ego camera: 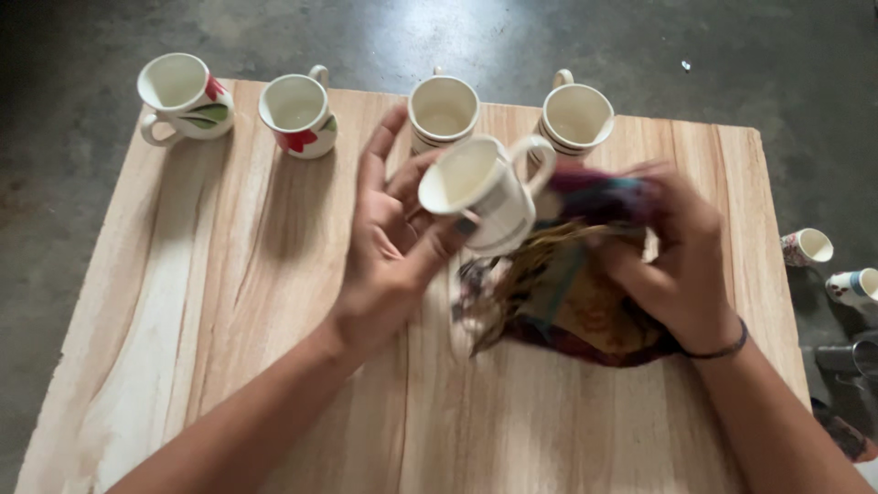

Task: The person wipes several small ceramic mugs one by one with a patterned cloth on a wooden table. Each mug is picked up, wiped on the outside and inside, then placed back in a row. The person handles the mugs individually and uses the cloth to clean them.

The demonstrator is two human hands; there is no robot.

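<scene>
Left hand (393, 242) gripping cup (480, 192), right hand (681, 265) clutching cloth (572, 293)

Both forearms are bare to the lower edge of the frame, with no sleeve visible on either side. The left hand (395, 240) carries no ring, watch or band, and its fingers are uncovered. The right hand (681, 265) is partly blurred in this frame; a thin dark band (722, 349) (a single narrow loop, material indeterminate) encircles its wrist.
</scene>
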